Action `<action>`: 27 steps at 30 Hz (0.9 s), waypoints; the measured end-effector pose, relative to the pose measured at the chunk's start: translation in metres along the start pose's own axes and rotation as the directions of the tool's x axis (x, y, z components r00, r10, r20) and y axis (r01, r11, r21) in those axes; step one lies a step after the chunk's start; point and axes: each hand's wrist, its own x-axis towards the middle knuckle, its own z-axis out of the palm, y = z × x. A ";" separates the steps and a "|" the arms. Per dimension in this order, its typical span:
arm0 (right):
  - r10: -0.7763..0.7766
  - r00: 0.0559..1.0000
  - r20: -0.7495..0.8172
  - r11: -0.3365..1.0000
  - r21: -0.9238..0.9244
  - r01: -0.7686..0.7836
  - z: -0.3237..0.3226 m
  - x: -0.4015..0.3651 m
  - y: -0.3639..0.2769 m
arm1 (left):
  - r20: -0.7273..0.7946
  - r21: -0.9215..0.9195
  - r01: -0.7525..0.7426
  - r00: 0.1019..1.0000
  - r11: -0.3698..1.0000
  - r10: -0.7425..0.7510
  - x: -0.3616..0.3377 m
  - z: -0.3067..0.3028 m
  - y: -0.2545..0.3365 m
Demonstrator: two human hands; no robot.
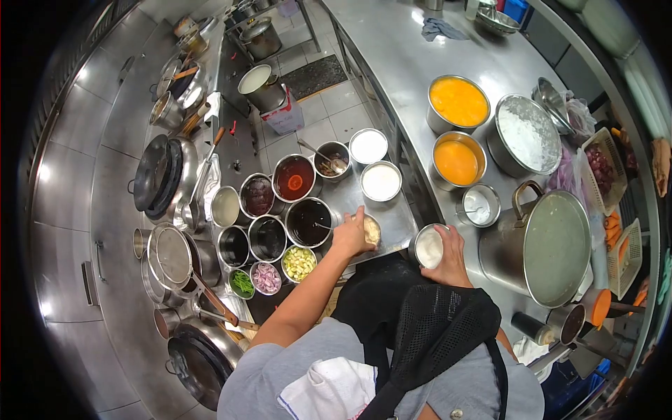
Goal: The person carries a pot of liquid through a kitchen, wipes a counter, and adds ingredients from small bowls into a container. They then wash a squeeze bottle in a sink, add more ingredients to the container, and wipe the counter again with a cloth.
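A small round metal pot of pale chopped food [372,232] is seen on the low steel table [392,218], near the edge by the person's lap. Its left side is covered by the left grip [352,235]. The fingers are partly bent and a little spread. Whether the pot is really held cannot be told.

A round metal cup of white stuff [428,248] is seen by the near edge of the long steel table [418,129]. It is held by the right grip [449,253], which is partly closed, with the fingers curved around the right side and rim. Whether the cup is rested on the table or lifted a bit cannot be told.

To the left of the chopped food, a big metal pot of dark sauce [309,222] is placed, with a spoon in it. Nearer the person, a metal pot of yellow-green chopped bits [299,264] is set beside a metal pot of cut purple onion [266,278]. Farther off, a metal pot of smooth white stuff [381,181] is seen.

On the long table, a small metal bowl of white powder [479,206] is set near the right grip, and a pot of orange liquid [457,160] is placed beyond it.
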 end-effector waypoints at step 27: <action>-0.325 0.945 0.016 0.944 -0.044 0.326 -0.035 0.033 -0.078 | -0.521 -0.218 -0.384 0.823 0.897 0.226 -0.013 0.019 0.014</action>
